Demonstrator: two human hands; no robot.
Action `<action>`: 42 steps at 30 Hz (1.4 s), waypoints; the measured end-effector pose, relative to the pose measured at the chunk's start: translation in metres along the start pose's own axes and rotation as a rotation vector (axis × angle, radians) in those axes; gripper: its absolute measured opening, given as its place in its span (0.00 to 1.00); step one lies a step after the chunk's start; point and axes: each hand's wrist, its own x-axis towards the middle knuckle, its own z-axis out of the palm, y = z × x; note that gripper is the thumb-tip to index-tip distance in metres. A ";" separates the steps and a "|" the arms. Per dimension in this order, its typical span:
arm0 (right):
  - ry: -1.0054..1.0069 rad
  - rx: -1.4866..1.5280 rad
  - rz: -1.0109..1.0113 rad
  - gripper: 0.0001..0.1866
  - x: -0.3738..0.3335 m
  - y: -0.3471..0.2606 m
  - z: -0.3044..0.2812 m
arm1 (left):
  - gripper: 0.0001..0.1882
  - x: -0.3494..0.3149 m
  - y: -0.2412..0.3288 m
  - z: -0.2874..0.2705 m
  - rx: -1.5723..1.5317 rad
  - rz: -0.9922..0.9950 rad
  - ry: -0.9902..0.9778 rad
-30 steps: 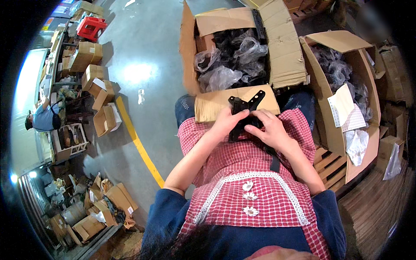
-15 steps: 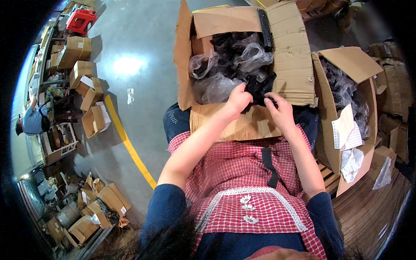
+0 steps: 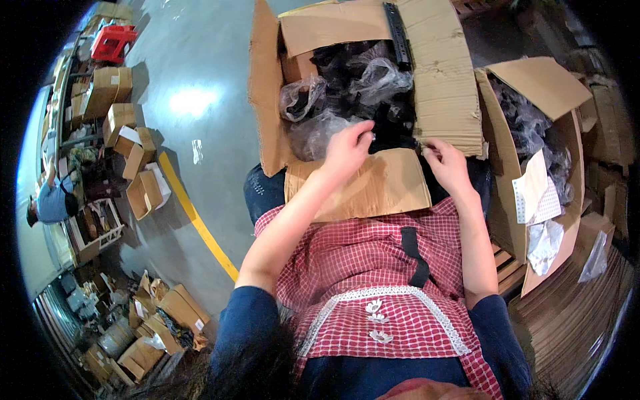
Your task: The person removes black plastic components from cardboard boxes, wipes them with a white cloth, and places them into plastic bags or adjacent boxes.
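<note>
An open cardboard box [image 3: 360, 190] stands in front of me, its near flap bent down toward my lap. Inside lie black pieces [image 3: 393, 120] and crumpled clear plastic bags [image 3: 383, 81]. My left hand [image 3: 348, 148] is over the near edge with its fingers curled together; what it pinches is lost against the dark contents. At the near right corner, my right hand [image 3: 447, 163] has thumb and fingertips closed at a small dark bit. Whether one black piece spans both hands cannot be told. A long black slotted strip [image 3: 397, 37] leans at the far right corner.
To the right stands another open box [image 3: 567, 247] with plastic bags inside and papers [image 3: 537, 190] on its edge. A yellow floor line [image 3: 197, 220] runs at left. Beyond it are several cartons [image 3: 145, 193], a red plastic stand [image 3: 113, 43] and a person [image 3: 53, 200] in blue.
My hands have moved farther apart, the left one leftward and the right slightly right. The black piece bunched between them no longer stands out above the near edge. The view has shifted slightly.
</note>
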 end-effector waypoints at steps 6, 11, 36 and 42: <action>-0.337 -0.231 0.448 0.28 -0.004 0.016 -0.031 | 0.35 -0.105 0.060 -0.038 0.684 0.317 -0.287; -0.154 0.278 0.471 0.34 0.006 0.056 -0.004 | 0.39 -0.121 0.064 -0.065 0.897 0.323 -0.304; 0.210 -0.566 -0.594 0.12 0.020 -0.046 0.043 | 0.17 -0.089 -0.143 -0.166 -0.892 -0.801 0.124; -0.096 -0.485 -0.698 0.07 0.000 -0.085 0.112 | 0.19 -0.052 -0.138 -0.256 -0.905 -0.970 0.014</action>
